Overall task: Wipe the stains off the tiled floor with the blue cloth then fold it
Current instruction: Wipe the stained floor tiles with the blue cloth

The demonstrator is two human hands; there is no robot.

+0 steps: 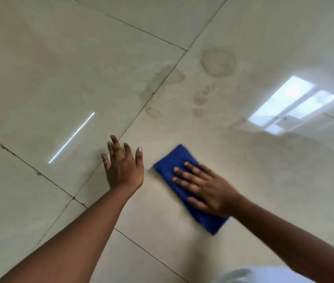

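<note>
Head view, A: We press our flat right hand (207, 188) on the folded blue cloth (174, 162) lying on the glossy pale tiled floor (39, 78).
B: Our left hand (122, 166) hovers empty, fingers spread; brownish stains (218, 62) lie well beyond.
</note>
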